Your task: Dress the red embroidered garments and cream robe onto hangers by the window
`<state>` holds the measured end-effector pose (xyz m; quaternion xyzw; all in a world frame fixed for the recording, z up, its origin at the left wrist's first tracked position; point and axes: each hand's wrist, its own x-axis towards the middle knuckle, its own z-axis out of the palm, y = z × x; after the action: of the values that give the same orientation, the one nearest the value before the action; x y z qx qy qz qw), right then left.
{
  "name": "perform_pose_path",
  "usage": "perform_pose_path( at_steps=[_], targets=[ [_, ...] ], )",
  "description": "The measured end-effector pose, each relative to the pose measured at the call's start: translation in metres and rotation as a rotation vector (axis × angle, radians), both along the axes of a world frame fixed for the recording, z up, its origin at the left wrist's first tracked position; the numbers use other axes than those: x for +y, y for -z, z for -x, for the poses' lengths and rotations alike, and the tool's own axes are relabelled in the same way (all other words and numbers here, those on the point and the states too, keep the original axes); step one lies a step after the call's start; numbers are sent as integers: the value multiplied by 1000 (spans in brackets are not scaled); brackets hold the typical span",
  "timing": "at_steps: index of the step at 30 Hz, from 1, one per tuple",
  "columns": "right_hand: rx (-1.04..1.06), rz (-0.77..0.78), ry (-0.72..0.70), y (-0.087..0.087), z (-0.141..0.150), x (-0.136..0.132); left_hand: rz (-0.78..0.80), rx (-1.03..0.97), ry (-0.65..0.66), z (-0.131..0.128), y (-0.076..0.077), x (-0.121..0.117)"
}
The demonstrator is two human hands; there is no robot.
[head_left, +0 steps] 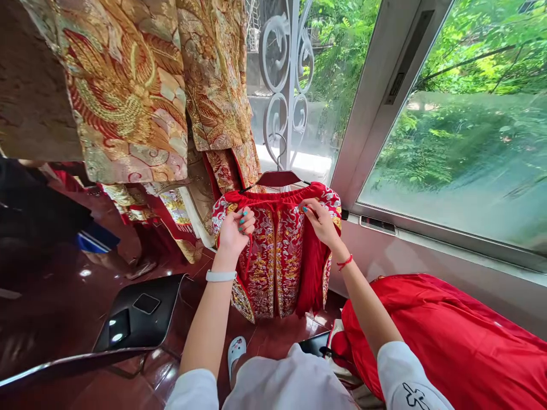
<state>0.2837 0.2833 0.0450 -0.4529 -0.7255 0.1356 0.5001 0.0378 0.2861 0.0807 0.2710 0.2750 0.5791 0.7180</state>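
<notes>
A red garment [264,262] with gold and silver embroidery hangs from a hanger [278,179] in front of me. A thin red cord [269,203] runs across its gathered top edge. My left hand [235,230] is closed around the cord's left part, and a loose red end dangles below the fingers. At the upper right of the garment, my right hand [321,222] pinches the cord between thumb and fingers. Long red fringe [311,273] falls beneath my right hand.
Gold-embroidered garments [128,102] hang at the upper left. A black chair [137,324] with dark flat items stands lower left, near a person's dark clothing [38,205]. Red cloth [444,336] is heaped at right, below the window [465,142]. A flat device [378,225] lies on the sill.
</notes>
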Motion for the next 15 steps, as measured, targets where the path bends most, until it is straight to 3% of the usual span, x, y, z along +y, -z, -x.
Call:
perform_pose_path(
  at_steps=[2,4,7,9,11,12,15],
  targets=[
    [-154,-5,69,1,-1,-5,-33,26,-35,-2,0,2],
    [-238,-8,232,5,5,-5,-94,90,-62,-5,2,4],
    [-154,-48,462,7,24,8,-209,198,-64,-10,7,5],
    [-8,-92,522,3,39,24,-279,268,-64,-12,11,6],
    [159,-127,459,-4,51,41,-337,344,-71,-12,14,8],
    [236,-124,358,-9,55,49,-359,387,-75,-12,16,10],
    [345,-1,-125,-20,61,63,-438,568,-86,-14,18,19]
  ],
)
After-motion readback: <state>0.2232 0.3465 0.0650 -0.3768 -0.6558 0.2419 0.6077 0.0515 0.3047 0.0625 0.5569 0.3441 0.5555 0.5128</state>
